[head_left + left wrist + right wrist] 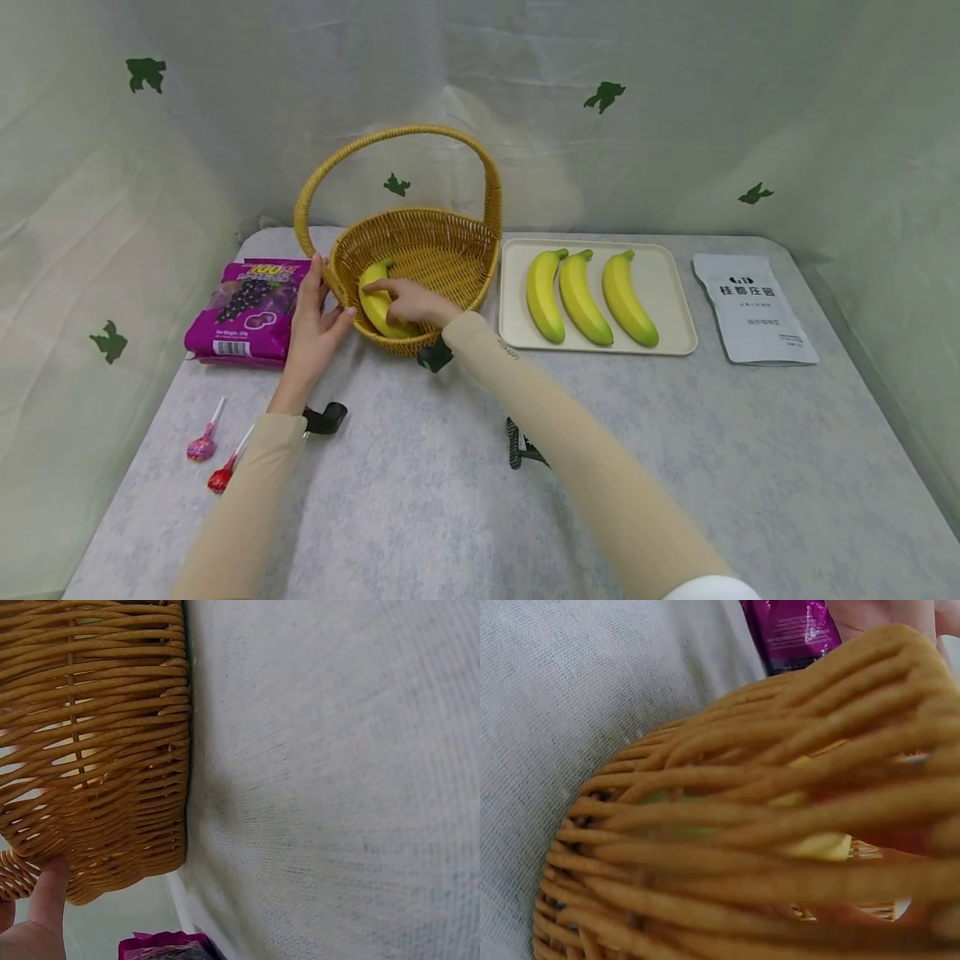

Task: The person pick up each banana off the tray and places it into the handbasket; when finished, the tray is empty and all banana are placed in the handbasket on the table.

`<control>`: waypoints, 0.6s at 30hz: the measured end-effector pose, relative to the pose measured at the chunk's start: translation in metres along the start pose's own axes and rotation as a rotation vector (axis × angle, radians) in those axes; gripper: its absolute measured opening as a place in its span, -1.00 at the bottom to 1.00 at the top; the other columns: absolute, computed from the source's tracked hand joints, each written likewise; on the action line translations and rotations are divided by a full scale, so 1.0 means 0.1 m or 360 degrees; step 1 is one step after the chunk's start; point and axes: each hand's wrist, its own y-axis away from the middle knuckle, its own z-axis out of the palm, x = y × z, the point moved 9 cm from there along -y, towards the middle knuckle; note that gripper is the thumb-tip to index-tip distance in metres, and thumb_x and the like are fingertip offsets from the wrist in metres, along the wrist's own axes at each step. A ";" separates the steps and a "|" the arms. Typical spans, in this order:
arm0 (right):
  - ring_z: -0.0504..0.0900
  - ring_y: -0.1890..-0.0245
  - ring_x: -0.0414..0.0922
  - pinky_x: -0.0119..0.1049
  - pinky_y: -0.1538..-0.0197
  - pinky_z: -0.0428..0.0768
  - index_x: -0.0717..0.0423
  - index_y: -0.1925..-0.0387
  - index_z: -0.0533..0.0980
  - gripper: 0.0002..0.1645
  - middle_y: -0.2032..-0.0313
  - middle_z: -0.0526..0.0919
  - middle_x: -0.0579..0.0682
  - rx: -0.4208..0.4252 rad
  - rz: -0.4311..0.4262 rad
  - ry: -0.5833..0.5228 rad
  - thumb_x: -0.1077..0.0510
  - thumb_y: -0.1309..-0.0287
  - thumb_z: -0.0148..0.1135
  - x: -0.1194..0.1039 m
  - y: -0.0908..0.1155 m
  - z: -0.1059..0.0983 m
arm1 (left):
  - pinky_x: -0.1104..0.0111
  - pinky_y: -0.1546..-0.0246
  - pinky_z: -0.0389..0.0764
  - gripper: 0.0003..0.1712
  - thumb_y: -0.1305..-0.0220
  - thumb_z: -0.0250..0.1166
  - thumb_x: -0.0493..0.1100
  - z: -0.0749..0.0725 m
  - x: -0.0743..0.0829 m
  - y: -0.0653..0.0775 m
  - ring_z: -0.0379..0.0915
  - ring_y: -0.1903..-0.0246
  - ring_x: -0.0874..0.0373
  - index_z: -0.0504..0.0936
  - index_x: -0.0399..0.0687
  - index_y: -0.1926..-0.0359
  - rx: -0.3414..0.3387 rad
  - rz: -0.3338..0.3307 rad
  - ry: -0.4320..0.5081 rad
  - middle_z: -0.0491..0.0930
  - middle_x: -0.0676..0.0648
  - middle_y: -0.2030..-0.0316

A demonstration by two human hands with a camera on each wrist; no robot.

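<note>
A wicker basket (442, 218) with a tall arched handle stands at the back of the table, left of centre. My left hand (311, 333) grips its left side where the handle meets the rim; in the left wrist view the thumb (51, 892) lies against the weave. Inside the basket, a yellow banana (378, 312) lies along the left wall. My right hand (412, 302) reaches in over the near right rim and holds the banana, its index finger laid across it. In the right wrist view the basket wall (705, 877) hides most of that hand.
On the right, a cream tray (675, 333) bears three bananas (585, 300), beside a silver-white pouch (757, 308). Left of the basket lies a purple grape-printed bag (251, 312). Two lollipops (201, 447) lie near the left arm. A fabric wall (540, 167) rises behind.
</note>
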 end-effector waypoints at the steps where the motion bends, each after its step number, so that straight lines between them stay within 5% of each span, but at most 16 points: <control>1: 0.37 0.30 -0.11 -0.41 0.38 0.37 0.00 -0.39 0.28 -0.24 -0.32 0.31 0.05 0.0001 0.0012 -0.0012 0.45 -0.15 0.07 0.01 0.01 -0.01 | -0.10 -0.21 0.23 -0.05 -0.31 0.13 -0.46 0.00 0.00 0.00 -0.12 -0.39 -0.22 -0.21 0.08 -0.51 0.0000 -0.0006 -0.0004 -0.15 -0.23 -0.45; 8: 0.36 -0.20 0.00 -0.23 -0.07 0.48 0.03 -0.35 0.31 -0.32 -0.34 0.27 0.10 0.0064 -0.0063 -0.0155 0.34 -0.18 0.14 0.03 0.14 -0.26 | -0.10 -0.21 0.23 -0.04 -0.30 0.11 -0.48 0.02 0.01 0.00 -0.14 -0.39 -0.23 -0.22 0.10 -0.51 -0.0005 0.0000 0.0003 -0.16 -0.28 -0.44; 18: 0.52 -0.04 0.05 0.05 -0.09 0.52 0.20 -0.24 0.36 -0.48 -0.11 0.48 0.18 0.0186 -0.0326 -0.0603 0.26 -0.27 0.17 0.21 0.62 -1.00 | 0.08 -0.23 0.29 -0.05 -0.31 0.13 -0.46 0.02 -0.01 0.00 -0.12 -0.39 -0.21 -0.21 0.08 -0.50 0.0012 0.0005 -0.0015 -0.14 -0.24 -0.45</control>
